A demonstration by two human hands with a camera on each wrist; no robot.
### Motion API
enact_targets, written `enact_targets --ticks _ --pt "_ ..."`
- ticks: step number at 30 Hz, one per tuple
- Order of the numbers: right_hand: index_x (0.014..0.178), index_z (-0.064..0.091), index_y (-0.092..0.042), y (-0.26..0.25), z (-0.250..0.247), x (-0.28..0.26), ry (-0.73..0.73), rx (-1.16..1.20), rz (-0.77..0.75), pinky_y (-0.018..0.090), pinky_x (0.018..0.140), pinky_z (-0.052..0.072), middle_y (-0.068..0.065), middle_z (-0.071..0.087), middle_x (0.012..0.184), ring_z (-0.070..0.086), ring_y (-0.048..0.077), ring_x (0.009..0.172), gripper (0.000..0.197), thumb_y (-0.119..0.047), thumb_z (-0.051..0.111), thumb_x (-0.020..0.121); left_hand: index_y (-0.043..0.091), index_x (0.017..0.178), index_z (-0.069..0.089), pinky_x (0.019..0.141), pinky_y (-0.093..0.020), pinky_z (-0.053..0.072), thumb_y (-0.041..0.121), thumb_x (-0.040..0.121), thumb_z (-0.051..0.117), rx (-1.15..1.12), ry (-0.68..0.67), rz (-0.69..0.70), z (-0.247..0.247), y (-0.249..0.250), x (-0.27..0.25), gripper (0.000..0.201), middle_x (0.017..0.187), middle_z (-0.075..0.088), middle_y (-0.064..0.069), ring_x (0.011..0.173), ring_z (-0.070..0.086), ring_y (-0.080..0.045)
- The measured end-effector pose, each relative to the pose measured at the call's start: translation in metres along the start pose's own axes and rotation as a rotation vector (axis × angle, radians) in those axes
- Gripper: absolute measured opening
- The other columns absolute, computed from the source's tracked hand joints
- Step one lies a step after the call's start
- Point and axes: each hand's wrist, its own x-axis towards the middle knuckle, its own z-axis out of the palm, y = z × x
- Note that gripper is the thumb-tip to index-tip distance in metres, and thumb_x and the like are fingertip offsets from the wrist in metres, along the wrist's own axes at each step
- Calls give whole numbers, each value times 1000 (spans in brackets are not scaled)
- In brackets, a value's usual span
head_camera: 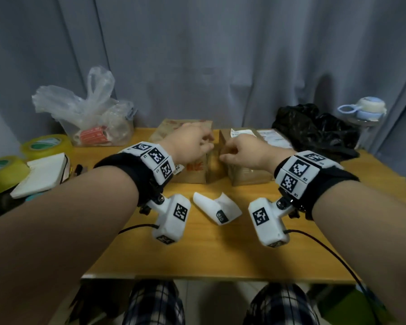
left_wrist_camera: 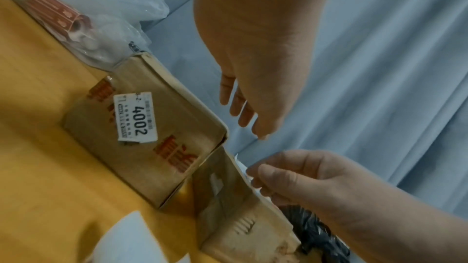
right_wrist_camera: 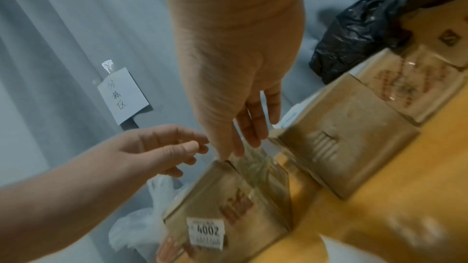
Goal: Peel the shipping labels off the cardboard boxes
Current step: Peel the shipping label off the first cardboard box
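- My left hand (head_camera: 188,144) hovers over the red-printed brown cardboard box (left_wrist_camera: 152,137), fingers loosely curled, holding nothing.
- My right hand (head_camera: 244,151) pinches the white shipping label (left_wrist_camera: 244,169) at the top edge of the plain brown cardboard box (right_wrist_camera: 346,147) just beside it.
- A small white "4002" sticker (left_wrist_camera: 135,116) sits on the printed box.
- A clear plastic bag (head_camera: 87,109) on the yellow wooden table (head_camera: 220,249) holds a red-striped roll (head_camera: 93,134).
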Motion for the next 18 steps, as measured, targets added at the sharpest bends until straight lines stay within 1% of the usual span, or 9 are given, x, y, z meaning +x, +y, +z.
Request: enact_targets --ticks 2,3,4,7,9,11,14,16,18 --pt "100 68 -9 -1 18 -12 -99 30 36 33 77 50 6 68 96 62 22 90 36 -42 63 85 16 120 59 92 -30 43 28 93 51 -48 -70 14 9 7 -12 31 120 62 -5 109 56 -22" --pt "96 69 -9 -2 27 -17 -149 37 45 33 73 50 5 68 93 61 21 86 41 -47 64 82 15 119 60 90 -28 43 26 93 52 -68 -96 16 14 9 -19 30 119 63 -4 107 57 -21" --pt "94 69 -10 -3 37 -21 -204 32 52 31 69 48 3 67 90 61 19 83 45 -53 65 79 14 118 61 89 -27 42 25 93 52 -78 -111 15 19 11 -24 29 118 63 -4 107 57 -20" --pt "94 70 -12 -5 60 -29 -354 -2 68 28 66 44 2 67 90 60 18 83 55 -63 64 73 15 115 63 91 -28 44 27 93 52 -78 -152 -8 31 12 -33 27 116 64 -2 107 57 -19" --pt "76 66 -17 -6 70 -31 -378 0 71 27 59 41 0 64 78 56 15 72 47 -63 66 71 15 113 64 90 -30 45 28 93 52 -95 -177 -28 36 10 -35 26 115 65 -3 106 58 -20" --pt "64 53 -22 -8 76 -31 -362 -8 76 27 53 35 -4 55 68 50 14 65 39 -55 69 73 14 112 64 88 -29 45 29 93 51 -122 -187 -47 39 10 -36 27 113 65 -4 104 59 -21" --pt "64 50 -19 -9 73 -30 -270 10 64 25 51 34 -3 49 65 50 20 72 28 -32 68 81 10 110 65 79 -26 41 35 96 48 -195 -171 -77 41 13 -37 33 104 64 -4 96 57 -19" --pt "81 58 -13 -6 63 -29 -150 137 68 24 54 39 0 55 74 53 21 79 13 -24 63 84 12 108 65 76 -24 37 44 95 46 -301 -144 -100 37 16 -36 40 100 62 0 93 55 -14" --pt "99 61 -10 -1 51 -30 -34 405 90 32 68 50 6 61 87 58 22 85 16 -17 57 86 16 110 64 79 -23 42 51 89 54 -471 -125 -135 31 17 -34 43 105 63 2 97 56 -12"
